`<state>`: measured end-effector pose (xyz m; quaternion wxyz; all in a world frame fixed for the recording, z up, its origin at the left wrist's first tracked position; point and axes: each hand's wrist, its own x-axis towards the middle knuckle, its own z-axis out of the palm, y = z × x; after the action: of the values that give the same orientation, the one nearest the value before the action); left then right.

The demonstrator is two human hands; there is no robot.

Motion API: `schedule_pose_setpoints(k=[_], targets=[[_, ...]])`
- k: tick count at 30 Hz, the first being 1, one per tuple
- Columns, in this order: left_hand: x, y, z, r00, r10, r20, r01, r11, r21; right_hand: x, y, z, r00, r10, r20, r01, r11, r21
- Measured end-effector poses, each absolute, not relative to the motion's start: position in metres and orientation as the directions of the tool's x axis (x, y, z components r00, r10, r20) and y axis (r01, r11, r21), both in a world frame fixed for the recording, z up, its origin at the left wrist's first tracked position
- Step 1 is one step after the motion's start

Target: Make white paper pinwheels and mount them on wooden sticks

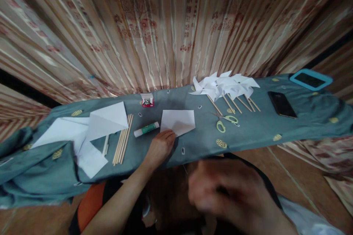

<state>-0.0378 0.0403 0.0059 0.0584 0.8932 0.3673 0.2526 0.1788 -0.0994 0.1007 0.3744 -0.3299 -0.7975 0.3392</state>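
A white sheet of paper [178,120] lies on the cloth-covered table, its lower right corner cut or folded at a slant. My left hand [162,144] rests on the sheet's lower left edge, fingers pressed together over it. Close to the camera and blurred, my right hand [220,187] is raised in front of the table edge with curled fingers; whether anything is inside cannot be made out. Just left of the sheet lies a green and white glue stick [146,129]. Scissors with yellow-green handles [226,121] lie to its right, blades parted.
Several wooden sticks [122,139] lie left of the glue stick, beside loose white papers [107,119]. A small red box of pins [147,101] stands behind. White paper pinwheels [224,85] on sticks, a black phone [281,104] and a blue-framed device [311,79] occupy the right side.
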Motion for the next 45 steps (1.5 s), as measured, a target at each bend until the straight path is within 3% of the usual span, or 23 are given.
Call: schedule_pose_setpoints(k=[1, 2, 4, 7, 11, 13, 16, 19, 22, 27, 31, 35, 40, 45], targets=[[-0.037, 0.04, 0.006, 0.598, 0.697, 0.396, 0.639, -0.713, 0.289, 0.173, -0.07, 0.102, -0.452, 0.818, 0.356, 0.347, 0.529, -0.775], [-0.036, 0.039, 0.007, 0.6, 0.701, 0.385, 0.648, -0.708, 0.281, 0.167, -0.046, 0.1, -0.351, 0.869, 0.349, 0.528, 0.492, -0.693], [-0.034, 0.037, 0.01, 0.616, 0.691, 0.377, 0.651, -0.717, 0.249, 0.159, -0.017, 0.088, -0.283, 0.888, 0.362, 0.779, 0.433, -0.454], [-0.032, 0.033, 0.017, 0.632, 0.672, 0.387, 0.643, -0.733, 0.223, 0.153, -0.006, 0.07, -0.373, 0.86, 0.349, 0.882, 0.446, -0.156], [-0.038, 0.03, 0.028, 0.609, 0.645, 0.461, 0.613, -0.752, 0.243, 0.148, -0.012, 0.07, -0.428, 0.883, 0.191, 0.899, 0.438, -0.01], [-0.046, 0.028, 0.036, 0.558, 0.643, 0.525, 0.607, -0.747, 0.27, 0.147, -0.013, 0.074, -0.393, 0.892, 0.223, 0.91, 0.412, -0.044], [-0.063, 0.028, 0.049, 0.444, 0.676, 0.588, 0.628, -0.703, 0.334, 0.152, -0.01, 0.08, -0.266, 0.904, 0.334, 0.912, 0.349, -0.218], [-0.087, 0.031, 0.058, 0.26, 0.728, 0.634, 0.665, -0.611, 0.428, 0.153, -0.003, 0.093, -0.092, 0.916, 0.39, 0.864, 0.269, -0.426], [-0.114, 0.036, 0.062, 0.04, 0.746, 0.665, 0.68, -0.508, 0.529, 0.132, 0.008, 0.114, -0.025, 0.901, 0.434, 0.813, 0.271, -0.515], [-0.157, 0.043, 0.059, -0.235, 0.698, 0.676, 0.706, -0.355, 0.612, 0.043, 0.041, 0.135, -0.267, 0.851, 0.452, 0.792, 0.461, -0.401], [-0.191, 0.045, 0.059, -0.36, 0.618, 0.699, 0.747, -0.258, 0.612, -0.038, 0.063, 0.121, -0.516, 0.799, 0.309, 0.8, 0.579, -0.161], [-0.218, 0.044, 0.062, -0.453, 0.557, 0.697, 0.752, -0.181, 0.634, -0.088, 0.067, 0.09, -0.724, 0.676, 0.136, 0.675, 0.735, -0.062], [-0.229, 0.041, 0.063, -0.487, 0.556, 0.674, 0.733, -0.16, 0.661, -0.1, 0.064, 0.064, -0.741, 0.671, 0.031, 0.661, 0.737, -0.142], [-0.232, 0.038, 0.064, -0.499, 0.576, 0.647, 0.71, -0.156, 0.686, -0.089, 0.071, 0.069, -0.655, 0.755, 0.029, 0.704, 0.623, -0.34]])
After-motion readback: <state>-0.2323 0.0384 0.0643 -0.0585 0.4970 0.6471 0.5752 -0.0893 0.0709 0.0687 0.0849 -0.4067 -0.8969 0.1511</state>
